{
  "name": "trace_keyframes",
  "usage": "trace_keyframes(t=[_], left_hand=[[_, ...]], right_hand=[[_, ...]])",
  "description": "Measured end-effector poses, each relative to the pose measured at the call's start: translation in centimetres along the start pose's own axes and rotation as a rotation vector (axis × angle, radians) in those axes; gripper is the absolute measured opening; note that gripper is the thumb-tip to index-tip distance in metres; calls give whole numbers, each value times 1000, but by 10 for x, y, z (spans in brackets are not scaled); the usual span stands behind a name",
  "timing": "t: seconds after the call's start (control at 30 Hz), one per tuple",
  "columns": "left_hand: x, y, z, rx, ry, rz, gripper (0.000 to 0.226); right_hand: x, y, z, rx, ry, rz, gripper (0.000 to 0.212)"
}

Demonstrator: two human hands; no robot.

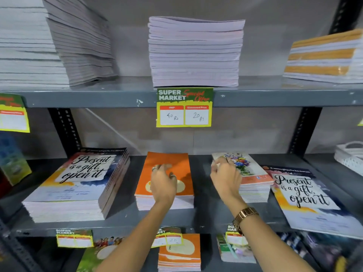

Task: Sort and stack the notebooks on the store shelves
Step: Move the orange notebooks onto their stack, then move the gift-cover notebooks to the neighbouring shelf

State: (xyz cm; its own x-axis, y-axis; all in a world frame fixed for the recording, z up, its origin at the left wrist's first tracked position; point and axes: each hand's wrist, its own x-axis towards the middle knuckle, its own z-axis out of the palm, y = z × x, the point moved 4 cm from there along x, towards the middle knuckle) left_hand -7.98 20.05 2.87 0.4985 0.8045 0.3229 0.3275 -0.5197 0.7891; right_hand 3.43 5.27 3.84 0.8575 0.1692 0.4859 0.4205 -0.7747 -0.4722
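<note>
On the middle shelf [125, 216] stands a stack of orange notebooks [176, 163]. My left hand [164, 183] lies on its top cover, fingers spread. To the right is a stack of floral-cover notebooks [249, 171]; my right hand [225, 179] hovers at its left edge with fingers loosely curled, holding nothing. A tall stack of "Present is a gift" notebooks [78, 183] sits at the left. A single notebook of the same design [308, 195] lies flat at the right.
The upper shelf [88, 97] holds several tall pale stacks [194, 52] and an orange-striped stack [324, 57]. A price tag [184, 107] hangs from its edge. A white basket [351, 156] sits far right. More notebooks [179, 252] fill the bottom shelf.
</note>
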Motion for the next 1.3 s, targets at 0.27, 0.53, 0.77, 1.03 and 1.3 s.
trace_keyframes(t=[0.27,0.53,0.77,1.03,1.3], left_hand=[[-45,65,78,-151,-189,210,25],[-114,112,175,-297,-569,43,20],[-155,128,240,-255,-782,-315,26],[-171,143,273,-270,-794,-579,32],[-166,144,278,-310,-767,-718,13]], right_hand=[[25,97,-46,-62,142,58,15],[34,218,-76,-242,53,260,22],[32,297,-84,-354,-255,469,48],[22,343,-91,-248,-421,741,73],[24,355,-96,-163,-370,777,53]])
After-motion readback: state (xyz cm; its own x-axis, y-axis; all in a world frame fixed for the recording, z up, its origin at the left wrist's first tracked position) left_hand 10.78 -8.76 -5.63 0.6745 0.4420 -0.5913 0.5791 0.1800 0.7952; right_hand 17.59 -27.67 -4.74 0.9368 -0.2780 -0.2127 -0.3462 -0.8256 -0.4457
